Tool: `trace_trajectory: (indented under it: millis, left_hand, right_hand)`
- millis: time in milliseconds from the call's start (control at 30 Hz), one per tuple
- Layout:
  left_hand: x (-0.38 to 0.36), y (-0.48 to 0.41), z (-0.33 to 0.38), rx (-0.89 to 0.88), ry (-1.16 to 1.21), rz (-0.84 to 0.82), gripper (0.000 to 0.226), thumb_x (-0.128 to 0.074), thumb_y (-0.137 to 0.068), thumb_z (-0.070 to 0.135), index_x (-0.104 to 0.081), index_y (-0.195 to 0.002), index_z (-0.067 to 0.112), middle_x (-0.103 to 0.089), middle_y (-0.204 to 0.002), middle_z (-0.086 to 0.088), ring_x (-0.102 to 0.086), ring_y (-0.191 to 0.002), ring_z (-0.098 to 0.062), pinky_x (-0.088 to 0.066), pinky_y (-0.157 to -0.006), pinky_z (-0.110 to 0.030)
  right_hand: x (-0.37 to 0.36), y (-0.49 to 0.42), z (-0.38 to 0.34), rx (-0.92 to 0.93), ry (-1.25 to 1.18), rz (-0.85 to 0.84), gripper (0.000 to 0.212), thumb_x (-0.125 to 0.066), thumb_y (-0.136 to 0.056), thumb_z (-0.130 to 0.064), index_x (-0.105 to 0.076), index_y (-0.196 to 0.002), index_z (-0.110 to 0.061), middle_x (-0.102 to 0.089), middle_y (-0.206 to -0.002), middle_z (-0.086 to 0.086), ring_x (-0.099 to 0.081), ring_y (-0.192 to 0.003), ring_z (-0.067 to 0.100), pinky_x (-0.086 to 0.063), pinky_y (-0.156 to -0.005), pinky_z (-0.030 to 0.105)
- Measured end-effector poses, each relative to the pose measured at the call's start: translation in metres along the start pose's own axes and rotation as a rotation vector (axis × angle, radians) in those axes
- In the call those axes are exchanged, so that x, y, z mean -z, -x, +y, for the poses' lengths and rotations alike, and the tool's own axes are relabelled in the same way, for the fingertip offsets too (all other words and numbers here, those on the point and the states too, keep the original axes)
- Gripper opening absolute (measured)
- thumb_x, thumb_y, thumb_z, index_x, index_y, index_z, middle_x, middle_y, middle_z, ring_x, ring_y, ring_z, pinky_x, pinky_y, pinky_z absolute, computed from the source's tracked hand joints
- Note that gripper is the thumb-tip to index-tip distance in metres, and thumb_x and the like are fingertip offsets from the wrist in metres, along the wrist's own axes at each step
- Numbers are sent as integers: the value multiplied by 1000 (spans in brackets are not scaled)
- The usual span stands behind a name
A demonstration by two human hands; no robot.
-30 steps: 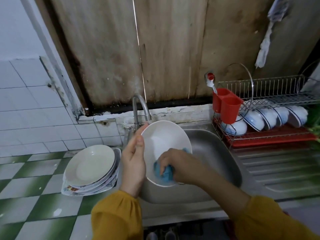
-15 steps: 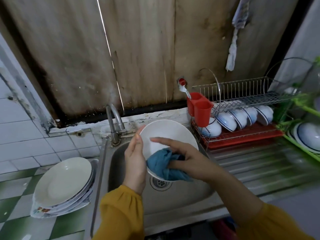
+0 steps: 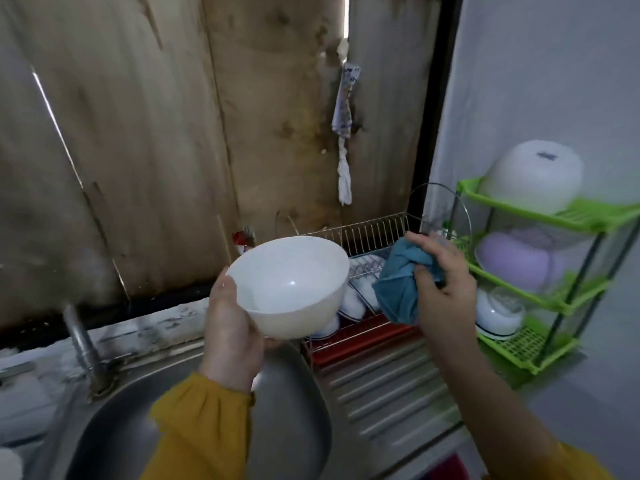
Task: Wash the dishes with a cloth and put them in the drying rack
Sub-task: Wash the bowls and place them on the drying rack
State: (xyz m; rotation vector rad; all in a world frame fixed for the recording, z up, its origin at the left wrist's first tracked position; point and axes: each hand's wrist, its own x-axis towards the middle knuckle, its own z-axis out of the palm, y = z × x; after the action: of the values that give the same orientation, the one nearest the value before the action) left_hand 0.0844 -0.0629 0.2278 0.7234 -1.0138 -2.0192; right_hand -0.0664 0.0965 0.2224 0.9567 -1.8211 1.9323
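Note:
My left hand [image 3: 231, 327] holds a white bowl [image 3: 291, 285] by its left rim and underside, lifted above the right edge of the steel sink [image 3: 284, 424]. The bowl is upright, tilted slightly toward me, and looks empty inside. My right hand [image 3: 443, 289] grips a bunched blue cloth [image 3: 398, 282], apart from the bowl and just right of it. Both are in front of the wire drying rack [image 3: 367, 233], where several white bowls [image 3: 351, 303] stand on a red tray [image 3: 363, 341].
A tap [image 3: 81, 341] rises at the sink's back left. The ribbed steel drainboard [image 3: 388, 386] lies below the rack. A green tiered shelf [image 3: 540, 341] at the right holds upturned white and purple bowls. A twisted rag [image 3: 344, 133] hangs on the wooden wall.
The cloth has come out of the bowl. Both hands have lifted and moved right, from over the sink to in front of the drying rack. The view has swung right; the plate stack is out of sight.

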Motion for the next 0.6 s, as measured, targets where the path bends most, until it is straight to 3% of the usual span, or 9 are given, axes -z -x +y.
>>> trace_trajectory:
  millis: [67, 133, 233, 300, 333, 400, 467, 533, 600]
  left_hand:
    - [-33, 0, -1, 178, -3, -97, 38, -35, -102, 47, -59, -123, 26, -70, -111, -8, -62, -101, -39, -51, -79, -61]
    - [-61, 1, -5, 304, -67, -177, 41, -36, -102, 47, -60, -119, 20, -69, -114, -15, -62, -101, -43, -46, -86, -65]
    - [-87, -5, -12, 339, -134, -301, 50, -35, -98, 55, -61, -119, 18, -69, -114, -18, -63, -103, -46, -49, -85, -65]
    - [-101, -12, -18, 313, -181, -386, 61, -32, -94, 64, -63, -118, 17, -69, -115, -16, -65, -98, -42, -55, -75, -58]
    - [-108, -14, -20, 313, -218, -427, 66, -30, -92, 67, -64, -117, 16, -68, -115, -17, -65, -91, -39, -56, -69, -51]
    - [-127, -17, -28, 292, -322, -493, 73, -28, -89, 71, -66, -116, 15, -64, -116, -24, -63, -85, -37, -55, -63, -45]
    - [-151, -13, -37, 225, -418, -540, 72, -29, -85, 74, -67, -115, 21, -63, -117, -22, -63, -91, -37, -54, -65, -46]
    - [-172, -16, -50, 63, -480, -603, 70, -39, -75, 79, -62, -119, 30, -63, -124, -13, -63, -104, -30, -56, -70, -47]
    - [-186, -24, -62, -119, -514, -706, 100, -56, -60, 88, -38, -144, 35, -49, -144, -1, -55, -123, -18, -54, -89, -44]
  right_hand:
    - [10, -8, 8, 58, 33, -40, 44, -56, -82, -12, -57, -112, -43, -36, -145, 8, -32, -125, -17, -30, -94, -1]
    - [23, -15, 14, 123, 55, -169, 52, -55, -72, -33, -53, -122, -45, -23, -151, 3, -29, -136, -5, -30, -100, 3]
    - [46, -30, 29, 297, 206, -318, 82, -63, -72, -39, -28, -145, -49, 1, -157, 0, -12, -148, 14, -26, -114, 23]
    - [65, -42, 41, 370, 348, -383, 109, -75, -65, -49, -8, -151, -48, 15, -158, -1, -1, -150, 21, -22, -117, 40]
    - [73, -48, 44, 376, 400, -380, 119, -78, -60, -56, -3, -151, -48, 18, -157, -5, 1, -150, 24, -20, -117, 45]
    - [88, -59, 50, 376, 434, -265, 118, -76, -57, -63, -7, -152, -48, 10, -155, -13, -8, -148, 28, -22, -116, 50]
    - [103, -67, 55, 352, 399, -134, 107, -73, -59, -64, -19, -149, -46, -5, -152, -12, -21, -143, 25, -28, -116, 42]
    - [120, -74, 56, 312, 382, -47, 102, -73, -58, -68, -26, -146, -49, -16, -149, -8, -26, -139, 18, -24, -115, 22]
    - [135, -82, 50, 191, 336, 18, 101, -78, -52, -71, -31, -141, -57, -22, -145, -8, -27, -134, 8, -21, -109, 10]
